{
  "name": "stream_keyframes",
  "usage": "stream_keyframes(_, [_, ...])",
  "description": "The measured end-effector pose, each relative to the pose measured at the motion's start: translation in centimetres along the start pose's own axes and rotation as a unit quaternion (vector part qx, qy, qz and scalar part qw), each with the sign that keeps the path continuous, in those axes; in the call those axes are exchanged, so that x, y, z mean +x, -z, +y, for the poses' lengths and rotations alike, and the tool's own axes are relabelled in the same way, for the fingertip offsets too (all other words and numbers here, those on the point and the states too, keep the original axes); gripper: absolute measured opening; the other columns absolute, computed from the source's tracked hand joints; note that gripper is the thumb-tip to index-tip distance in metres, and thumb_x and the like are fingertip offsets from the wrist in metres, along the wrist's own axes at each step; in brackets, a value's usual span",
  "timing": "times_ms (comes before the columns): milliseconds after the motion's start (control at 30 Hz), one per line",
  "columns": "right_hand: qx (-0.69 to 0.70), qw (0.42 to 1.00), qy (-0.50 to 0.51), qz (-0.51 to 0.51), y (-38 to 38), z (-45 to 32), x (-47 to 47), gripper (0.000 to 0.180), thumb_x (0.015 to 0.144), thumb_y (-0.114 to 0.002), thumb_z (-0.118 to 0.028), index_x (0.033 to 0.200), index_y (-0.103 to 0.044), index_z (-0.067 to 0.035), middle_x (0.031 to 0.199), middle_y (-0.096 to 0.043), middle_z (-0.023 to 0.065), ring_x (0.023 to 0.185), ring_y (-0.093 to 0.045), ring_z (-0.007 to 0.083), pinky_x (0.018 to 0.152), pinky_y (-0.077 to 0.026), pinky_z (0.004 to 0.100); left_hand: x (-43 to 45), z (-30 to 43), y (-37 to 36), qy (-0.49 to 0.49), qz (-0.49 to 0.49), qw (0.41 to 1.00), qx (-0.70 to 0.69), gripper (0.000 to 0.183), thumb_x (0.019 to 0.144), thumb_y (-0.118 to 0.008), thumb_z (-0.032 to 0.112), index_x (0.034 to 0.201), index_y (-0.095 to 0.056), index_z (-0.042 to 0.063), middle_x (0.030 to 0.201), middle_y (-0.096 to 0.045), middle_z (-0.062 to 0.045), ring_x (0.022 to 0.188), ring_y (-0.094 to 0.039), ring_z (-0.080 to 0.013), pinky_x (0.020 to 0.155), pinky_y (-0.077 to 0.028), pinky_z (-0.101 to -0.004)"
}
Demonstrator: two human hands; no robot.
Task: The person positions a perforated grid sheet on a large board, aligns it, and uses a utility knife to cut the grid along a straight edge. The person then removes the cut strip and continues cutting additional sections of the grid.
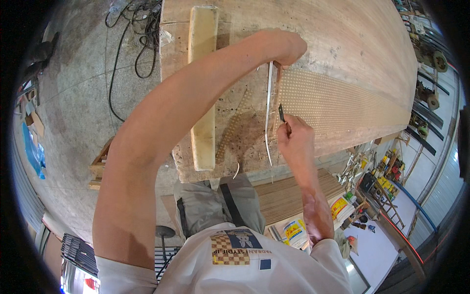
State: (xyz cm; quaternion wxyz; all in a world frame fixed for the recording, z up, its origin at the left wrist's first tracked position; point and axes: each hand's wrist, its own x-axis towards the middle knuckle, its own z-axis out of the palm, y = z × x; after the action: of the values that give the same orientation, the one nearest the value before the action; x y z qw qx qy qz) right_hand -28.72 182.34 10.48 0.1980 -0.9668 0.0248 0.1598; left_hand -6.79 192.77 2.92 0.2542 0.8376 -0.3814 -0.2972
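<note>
A woven rattan webbing sheet (330, 99) stretches over the plywood worktable (360, 47) toward the right. Along its near-left end lies a narrow brown wooden strip (278, 84). My left hand (288, 46) reaches across and grips the far end of this strip, its fingertips partly hidden. In my right hand (298, 134) is a dark utility knife (281, 113), its blade pointing away from me at the webbing's edge by the strip. Just left of the strip runs a thin white strip (269, 110), its near end at the table's front edge.
Left on the table stands a long cream-coloured block (203, 147), partly behind my left forearm. A narrow webbing offcut (233, 123) lies beside it. Black cable (147, 40) is coiled on the concrete floor. Corrugated brown boards (293, 194) and white bags (293, 231) sit below the table's front edge.
</note>
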Motion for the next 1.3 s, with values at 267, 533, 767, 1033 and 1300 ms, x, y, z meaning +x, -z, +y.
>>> stream_keyframes(267, [0.001,0.999,0.028,0.025,-1.3,1.7,0.7,0.013,0.086,-0.062,-0.002,0.095,-0.067,0.006,0.083,-0.066,0.0236,0.074,-0.066,0.0411,0.066,-0.053,0.0497,0.3,0.7,0.4,0.034,-0.032,0.999,-0.001,0.016,0.08,-0.073,0.001,0.095,-0.073,0.003,0.086,-0.074,-0.013,0.075,-0.071,-0.0298,0.061,-0.056,-0.0437])
stream_keyframes(533, [-0.056,0.997,0.034,0.042,-2.3,1.2,-0.3,0.013,0.086,-0.061,-0.005,0.094,-0.066,0.005,0.082,-0.066,0.023,0.072,-0.066,0.0414,0.064,-0.053,0.051,0.6,0.2,0.1,0.024,-0.017,1.0,-0.003,0.017,0.077,-0.073,-0.004,0.093,-0.076,0.0,0.094,-0.074,-0.017,0.08,-0.073,-0.0323,0.061,-0.057,-0.0453])
stream_keyframes(767, [-0.068,0.997,0.022,0.034,-2.5,1.2,-1.3,0.018,0.084,-0.06,0.001,0.099,-0.068,0.007,0.078,-0.065,0.0227,0.068,-0.064,0.0405,0.06,-0.049,0.0491,0.3,0.2,0.4,0.036,-0.037,0.999,-0.018,0.016,0.075,-0.076,-0.004,0.091,-0.078,-0.003,0.099,-0.075,-0.017,0.085,-0.074,-0.0337,0.063,-0.058,-0.0477])
stream_keyframes(1033, [-0.073,0.997,0.01,0.022,-2.9,1.5,-3.3,0.02,0.087,-0.061,-0.002,0.104,-0.067,0.007,0.081,-0.065,0.0227,0.071,-0.066,0.0414,0.062,-0.053,0.0492,0.6,0.0,-0.1,0.018,-0.01,1.0,-0.012,0.022,0.074,-0.077,-0.001,0.096,-0.077,-0.002,0.103,-0.075,-0.018,0.091,-0.074,-0.0353,0.069,-0.058,-0.0486])
stream_keyframes(1300, [-0.083,0.996,-0.005,0.018,-3.3,1.4,-5.0,0.019,0.088,-0.063,-0.004,0.105,-0.066,0.006,0.084,-0.065,0.0225,0.073,-0.067,0.0414,0.063,-0.054,0.0499,0.7,0.2,-0.1,0.009,-0.004,1.0,0.018,0.016,0.078,-0.076,0.003,0.094,-0.075,0.003,0.094,-0.075,-0.014,0.084,-0.072,-0.031,0.071,-0.057,-0.0451])
